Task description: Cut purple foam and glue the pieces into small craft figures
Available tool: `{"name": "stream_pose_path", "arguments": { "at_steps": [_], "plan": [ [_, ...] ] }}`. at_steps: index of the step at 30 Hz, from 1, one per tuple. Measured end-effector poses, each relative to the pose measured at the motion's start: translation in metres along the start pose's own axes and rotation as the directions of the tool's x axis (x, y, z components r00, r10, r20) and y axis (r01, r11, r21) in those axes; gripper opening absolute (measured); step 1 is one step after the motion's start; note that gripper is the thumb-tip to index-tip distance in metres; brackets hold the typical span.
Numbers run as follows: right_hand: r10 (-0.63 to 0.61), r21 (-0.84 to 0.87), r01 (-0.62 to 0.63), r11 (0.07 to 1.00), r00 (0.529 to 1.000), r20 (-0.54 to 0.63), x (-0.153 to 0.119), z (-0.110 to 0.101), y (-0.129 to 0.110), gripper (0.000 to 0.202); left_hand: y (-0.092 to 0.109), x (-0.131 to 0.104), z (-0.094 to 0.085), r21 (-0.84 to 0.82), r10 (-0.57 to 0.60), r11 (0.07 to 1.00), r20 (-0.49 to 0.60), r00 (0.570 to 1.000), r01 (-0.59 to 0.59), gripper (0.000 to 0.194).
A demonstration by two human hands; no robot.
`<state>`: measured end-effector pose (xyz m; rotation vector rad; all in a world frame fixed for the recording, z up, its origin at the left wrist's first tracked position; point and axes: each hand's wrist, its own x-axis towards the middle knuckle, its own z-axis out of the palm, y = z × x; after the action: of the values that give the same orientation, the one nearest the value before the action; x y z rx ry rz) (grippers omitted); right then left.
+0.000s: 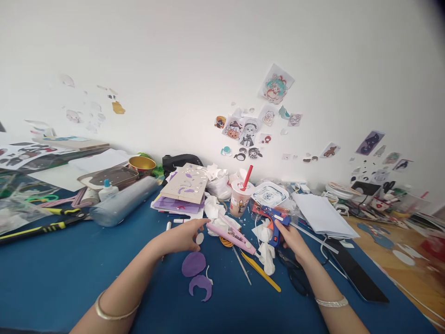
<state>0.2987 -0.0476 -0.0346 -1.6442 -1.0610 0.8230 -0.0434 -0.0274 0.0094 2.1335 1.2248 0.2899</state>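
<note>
My right hand [291, 237] is wrapped round the handle of a blue glue gun [277, 216] with an orange trigger, a clear glue stick poking out behind it. My left hand [184, 236] has its fingers curled by a small white disc [199, 238], which it seems to pinch. Its fingertips are close to one end of a pink hair straightener [231, 238]; whether they touch is unclear. Below lie a purple oval piece [193, 264] and a purple crescent piece [201, 287]. Yellow tweezers [261, 272] and a thin pale stick [241, 266] rest to the right.
A cup with a red straw [239, 199] stands behind the straightener, among crumpled tissues [267, 255]. Stacked purple sheets and a board [184, 183] are behind my left hand. A translucent roll [124, 202] and yellow-black pliers [45, 230] lie left; a black tablet-like slab [358, 271] lies right.
</note>
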Motion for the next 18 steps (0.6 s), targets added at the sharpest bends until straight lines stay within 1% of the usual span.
{"name": "stream_pose_path", "arguments": {
  "at_steps": [1, 2, 3, 5, 6, 7, 9, 10, 12, 13, 15, 17, 18],
  "plan": [
    [0.004, -0.050, -0.003, 0.999, 1.000, 0.005, -0.001, -0.006, -0.002, 0.039, 0.001, -0.002, -0.001, 0.002, 0.000, 1.000, 0.001, 1.000, 0.000, 0.075],
    [0.005, -0.118, -0.004, 0.993, 1.000, 0.012, -0.002, -0.012, -0.004, 0.038, 0.001, -0.004, -0.003, 0.013, 0.002, 1.000, -0.020, 1.000, -0.002, 0.069],
    [0.008, -0.207, -0.003, 0.978, 1.000, 0.026, -0.005, -0.019, -0.007, 0.038, 0.002, -0.005, -0.005, 0.040, 0.004, 0.999, -0.058, 0.998, -0.002, 0.057],
    [-0.002, -0.443, 0.024, 0.896, 0.999, 0.050, -0.013, -0.029, -0.012, 0.038, 0.003, -0.007, -0.008, 0.119, 0.003, 0.993, -0.160, 0.987, 0.016, 0.029],
    [-0.021, -0.537, 0.047, 0.842, 0.998, 0.055, -0.019, -0.032, -0.016, 0.037, 0.005, -0.008, -0.010, 0.150, 0.000, 0.988, -0.218, 0.976, 0.034, 0.025],
    [-0.070, -0.589, 0.091, 0.803, 0.996, 0.057, -0.027, -0.032, -0.020, 0.036, 0.007, -0.010, -0.010, 0.158, -0.006, 0.986, -0.272, 0.962, 0.051, 0.027],
    [-0.229, -0.563, 0.213, 0.798, 0.972, 0.044, -0.047, -0.025, -0.030, 0.031, 0.015, -0.015, -0.007, 0.092, -0.012, 0.995, -0.362, 0.932, 0.049, 0.030],
    [-0.326, -0.517, 0.299, 0.802, 0.944, 0.041, -0.059, -0.017, -0.035, 0.031, 0.020, -0.018, -0.002, 0.021, -0.016, 0.999, -0.395, 0.918, 0.026, 0.030],
    [-0.484, -0.384, 0.450, 0.806, 0.875, 0.012, -0.083, 0.006, -0.045, 0.032, 0.034, -0.024, 0.012, -0.143, -0.009, 0.988, -0.421, 0.907, -0.056, 0.035],
    [-0.553, -0.326, 0.527, 0.785, 0.833, 0.016, -0.095, 0.019, -0.049, 0.030, 0.042, -0.026, 0.022, -0.207, -0.024, 0.975, -0.448, 0.894, -0.077, 0.039],
    [-0.649, -0.272, 0.623, 0.733, 0.761, -0.006, -0.121, 0.043, -0.056, 0.026, 0.062, -0.029, 0.045, -0.296, -0.049, 0.949, -0.485, 0.873, -0.111, 0.044],
    [-0.746, -0.234, 0.723, 0.650, 0.666, -0.011, -0.148, 0.058, -0.059, 0.034, 0.086, -0.028, 0.071, -0.379, -0.036, 0.907, -0.506, 0.862, -0.185, 0.045],
    [-0.773, -0.227, 0.752, 0.620, 0.634, -0.013, -0.161, 0.061, -0.059, 0.042, 0.098, -0.027, 0.084, -0.453, -0.037, 0.855, -0.538, 0.842, -0.252, 0.043]
  ]
}}
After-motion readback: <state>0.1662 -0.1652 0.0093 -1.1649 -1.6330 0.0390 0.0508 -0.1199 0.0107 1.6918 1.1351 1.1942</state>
